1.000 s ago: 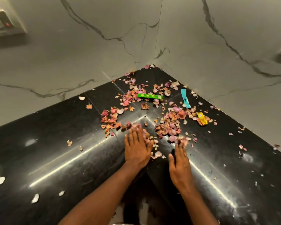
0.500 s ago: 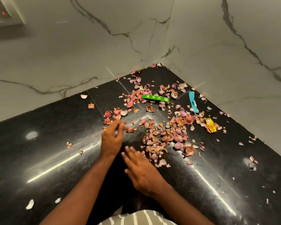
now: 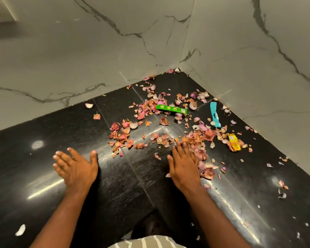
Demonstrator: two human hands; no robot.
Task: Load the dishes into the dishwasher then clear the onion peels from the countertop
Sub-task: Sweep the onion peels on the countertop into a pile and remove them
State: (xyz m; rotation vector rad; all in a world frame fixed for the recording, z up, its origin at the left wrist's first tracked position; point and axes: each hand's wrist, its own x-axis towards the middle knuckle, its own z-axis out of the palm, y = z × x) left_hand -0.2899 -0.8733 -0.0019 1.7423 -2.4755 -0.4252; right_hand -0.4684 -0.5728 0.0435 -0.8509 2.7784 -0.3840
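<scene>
Pink and brown onion peels [image 3: 161, 122] lie scattered over the inner corner of a black stone countertop [image 3: 64, 133]. My right hand [image 3: 183, 166] lies flat on the counter, fingers straight, its outer edge against a heap of peels [image 3: 199, 151]. My left hand [image 3: 77, 166] is to the left of the peels, fingers spread and straight, holding nothing. Whether it touches the counter I cannot tell. No dishes or dishwasher are in view.
Among the peels lie a green wrapper [image 3: 171, 109], a teal wrapper [image 3: 214, 114] and a yellow wrapper [image 3: 233, 141]. White marble walls [image 3: 115, 51] meet behind the corner. Stray peels [image 3: 282, 187] dot the right side, and white scraps [image 3: 20, 230] lie at the near left.
My right hand has moved right, against the peel heap. My left hand has drawn back and left, away from the peels, its fingers now spread.
</scene>
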